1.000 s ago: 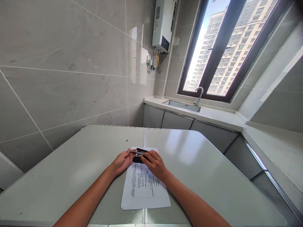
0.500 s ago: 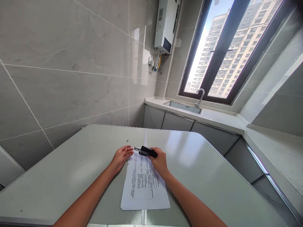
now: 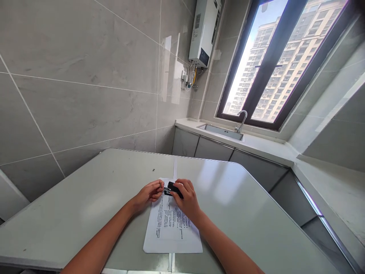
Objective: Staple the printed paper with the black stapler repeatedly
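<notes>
My right hand (image 3: 187, 198) grips a black stapler (image 3: 172, 187) above the far part of a printed sheet of paper (image 3: 173, 239). A narrow metal piece sticks out of the stapler's left end. My left hand (image 3: 148, 194) is closed at that metal end, its fingertips pinched together there. Whether anything else is between those fingertips is too small to make out. The paper lies lengthwise over the table's middle seam, its text turned sideways. Both hands cover parts of its upper portion.
The pale table (image 3: 85, 213) has a tiny dark piece (image 3: 153, 170) lying beyond my left hand. Behind it, a counter with a sink (image 3: 221, 131) and a faucet (image 3: 242, 120) runs under the window. A tiled wall stands to the left, with a water heater (image 3: 203, 34).
My left hand's fingers have gone from spread to curled and pinched at the stapler's metal end. My right hand has turned the stapler and drawn it slightly nearer. The view has tilted a little.
</notes>
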`<state>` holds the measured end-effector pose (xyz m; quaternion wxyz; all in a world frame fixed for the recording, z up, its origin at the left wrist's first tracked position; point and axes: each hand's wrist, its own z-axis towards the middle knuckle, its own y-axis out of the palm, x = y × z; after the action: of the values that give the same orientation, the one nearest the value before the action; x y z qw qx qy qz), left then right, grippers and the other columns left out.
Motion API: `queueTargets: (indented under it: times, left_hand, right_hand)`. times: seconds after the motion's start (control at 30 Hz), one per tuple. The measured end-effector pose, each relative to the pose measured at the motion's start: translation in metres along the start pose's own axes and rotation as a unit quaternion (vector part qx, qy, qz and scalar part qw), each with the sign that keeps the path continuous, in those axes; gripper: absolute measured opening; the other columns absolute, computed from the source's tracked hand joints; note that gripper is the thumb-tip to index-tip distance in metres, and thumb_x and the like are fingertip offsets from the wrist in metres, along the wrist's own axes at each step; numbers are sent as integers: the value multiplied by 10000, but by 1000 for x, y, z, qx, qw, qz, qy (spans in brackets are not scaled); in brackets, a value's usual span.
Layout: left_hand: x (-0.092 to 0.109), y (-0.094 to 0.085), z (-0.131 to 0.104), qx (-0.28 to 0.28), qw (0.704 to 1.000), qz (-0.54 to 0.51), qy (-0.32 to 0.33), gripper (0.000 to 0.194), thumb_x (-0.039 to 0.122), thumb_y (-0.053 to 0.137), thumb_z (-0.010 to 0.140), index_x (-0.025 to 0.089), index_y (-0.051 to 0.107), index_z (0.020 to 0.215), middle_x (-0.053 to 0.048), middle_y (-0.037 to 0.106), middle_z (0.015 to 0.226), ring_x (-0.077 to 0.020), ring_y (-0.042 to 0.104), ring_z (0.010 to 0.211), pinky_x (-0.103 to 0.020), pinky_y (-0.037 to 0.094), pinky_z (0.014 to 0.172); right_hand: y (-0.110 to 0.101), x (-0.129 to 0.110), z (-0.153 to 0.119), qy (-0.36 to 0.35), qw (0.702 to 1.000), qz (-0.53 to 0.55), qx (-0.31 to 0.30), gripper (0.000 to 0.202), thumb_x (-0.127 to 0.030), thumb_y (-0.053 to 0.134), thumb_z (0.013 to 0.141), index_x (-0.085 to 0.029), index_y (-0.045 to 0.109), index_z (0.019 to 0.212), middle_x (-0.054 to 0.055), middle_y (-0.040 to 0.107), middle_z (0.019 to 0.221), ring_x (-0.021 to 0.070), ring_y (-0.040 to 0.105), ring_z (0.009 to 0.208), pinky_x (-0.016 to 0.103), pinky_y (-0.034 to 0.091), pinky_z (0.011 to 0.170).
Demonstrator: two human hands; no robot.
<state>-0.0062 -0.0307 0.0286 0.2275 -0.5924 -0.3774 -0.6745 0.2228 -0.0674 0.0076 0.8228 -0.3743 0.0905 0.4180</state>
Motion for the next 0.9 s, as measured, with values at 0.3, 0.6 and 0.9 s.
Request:
queueTargets:
  times: [0.3,0.6,0.9]
  left_hand:
    - [-5,-12,-1,-103,970,200,88,528,594,540,997,135,596,743,27,406,621,-101,298,584,-264,244,566]
    - [-12,-8,1,-113,977,167,71,463,554,756,852,103,753,748,-31,612,564,-83,367,470,-252,259,484]
    - [-7,-9,-2,-19,984,166,55,407,421,798,798,119,795,1071,17,590,556,-82,382,463,-233,301,489]
  right_hand:
    - [18,-17,-4,-161,986,37,-4,426,-148,602,997,-317,611,1388,55,730,1139,237,632,1037,430,567,900]
    - [14,-20,-7,-196,981,7,8,400,-106,609,967,-319,660,1303,56,728,1115,232,638,1000,424,543,859]
    - [6,-12,1,-162,986,37,31,245,-102,618,947,-277,746,1060,59,726,1032,223,641,950,398,546,826]
